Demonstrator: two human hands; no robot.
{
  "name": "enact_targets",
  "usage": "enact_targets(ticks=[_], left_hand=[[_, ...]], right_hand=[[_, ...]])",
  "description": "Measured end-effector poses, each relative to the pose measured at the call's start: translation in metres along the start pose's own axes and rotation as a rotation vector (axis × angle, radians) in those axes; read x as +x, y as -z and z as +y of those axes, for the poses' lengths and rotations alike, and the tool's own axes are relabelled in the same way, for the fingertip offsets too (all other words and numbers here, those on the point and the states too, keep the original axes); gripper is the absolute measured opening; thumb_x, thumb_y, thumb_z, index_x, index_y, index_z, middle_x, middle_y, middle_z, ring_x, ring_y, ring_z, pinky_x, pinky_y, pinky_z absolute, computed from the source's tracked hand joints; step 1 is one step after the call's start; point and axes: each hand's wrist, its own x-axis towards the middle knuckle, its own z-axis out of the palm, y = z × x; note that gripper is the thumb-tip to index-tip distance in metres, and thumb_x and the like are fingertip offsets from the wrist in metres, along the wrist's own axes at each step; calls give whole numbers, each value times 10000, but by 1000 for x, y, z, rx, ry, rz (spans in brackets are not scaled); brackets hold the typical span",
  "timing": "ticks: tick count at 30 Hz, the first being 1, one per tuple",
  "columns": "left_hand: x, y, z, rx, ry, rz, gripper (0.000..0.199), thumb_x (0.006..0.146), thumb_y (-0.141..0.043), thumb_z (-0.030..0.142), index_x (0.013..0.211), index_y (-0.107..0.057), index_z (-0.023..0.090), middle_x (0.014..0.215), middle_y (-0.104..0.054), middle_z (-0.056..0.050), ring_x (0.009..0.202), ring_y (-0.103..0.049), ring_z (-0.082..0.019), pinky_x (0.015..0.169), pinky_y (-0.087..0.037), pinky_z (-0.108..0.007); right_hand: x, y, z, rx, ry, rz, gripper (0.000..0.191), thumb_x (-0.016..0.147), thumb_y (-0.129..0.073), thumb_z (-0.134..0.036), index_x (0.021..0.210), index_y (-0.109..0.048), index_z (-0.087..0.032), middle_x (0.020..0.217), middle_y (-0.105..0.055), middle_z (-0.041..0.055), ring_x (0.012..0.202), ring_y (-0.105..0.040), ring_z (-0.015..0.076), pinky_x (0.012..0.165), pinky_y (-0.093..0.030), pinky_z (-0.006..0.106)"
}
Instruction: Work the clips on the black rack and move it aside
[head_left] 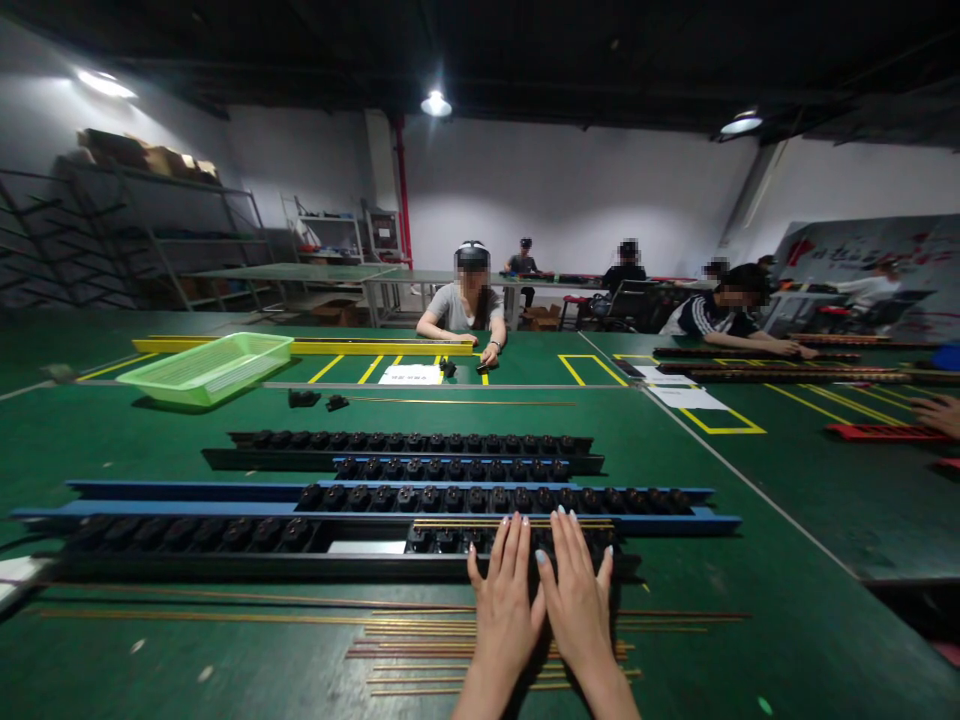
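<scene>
My left hand (506, 605) lies with its fingers stretched out over the nearest black channel (247, 567), which holds rows of black socket modules (236, 533). Close beside it, my right hand (579, 600) is spread flat over the same channel. Fingertips of both hands rest at thin brass strips (457, 524) lying lengthwise along the modules; whether they press down cannot be told. Part of the modules is hidden under my hands. Left of my hands, a gap in the row shows a pale patch (366, 548). Below the channel, loose brass strips (420, 630) lie on the green table, partly under my wrists.
Beyond stand a blue channel (187, 507) and a black channel (217, 459) with modules. Farther off are a light green basket (210, 370), a yellow channel (360, 347), loose black parts (304, 398) and a person (471, 300) opposite. Another person's hand (937, 412) shows at right.
</scene>
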Motion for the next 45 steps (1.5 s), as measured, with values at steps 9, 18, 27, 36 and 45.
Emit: enact_targets(ticks=[9, 18, 27, 36, 45], left_hand=[[0, -2, 0, 9, 11, -10, 587, 888, -376, 261, 1458, -242, 228, 1497, -368, -13, 1400, -226, -154, 1139, 9, -463], [-3, -8, -1, 13, 9, -8, 594, 892, -386, 286, 1463, -229, 233, 1485, -390, -38, 1392, -259, -181, 1117, -125, -471], [-3, -5, 0, 8, 12, -23, 584, 905, -375, 284, 1465, -217, 233, 1499, -363, -28, 1402, -229, -164, 1133, -56, -476], [-1, -1, 2, 6, 27, -36, 603, 900, -394, 264, 1470, -200, 235, 1472, -414, -42, 1373, -298, -183, 1128, -133, -471], [-1, 0, 1, -8, 25, -39, 580, 913, -374, 277, 1467, -206, 236, 1489, -384, -20, 1391, -253, -158, 1142, -59, -470]], right_hand=[[1, 0, 14, -50, 2, 59, 598, 961, -122, -498, 1486, -168, -216, 1530, -265, 73, 1424, -204, 197, 1129, -52, 578], [3, -3, 17, -55, -20, 64, 603, 960, -108, -495, 1475, -224, -204, 1523, -285, 69, 1421, -210, 187, 1132, -51, 565], [3, -4, 21, -54, -37, 101, 628, 955, -102, -509, 1479, -206, -179, 1523, -282, 75, 1422, -205, 184, 1134, -58, 559], [4, -3, 21, -90, -60, 95, 668, 946, -50, -525, 1473, -234, -158, 1520, -288, 83, 1418, -209, 187, 1130, -65, 560], [5, -7, 25, -131, -108, 114, 722, 926, -19, -556, 1472, -244, -140, 1531, -256, 101, 1423, -180, 228, 1111, -107, 583]])
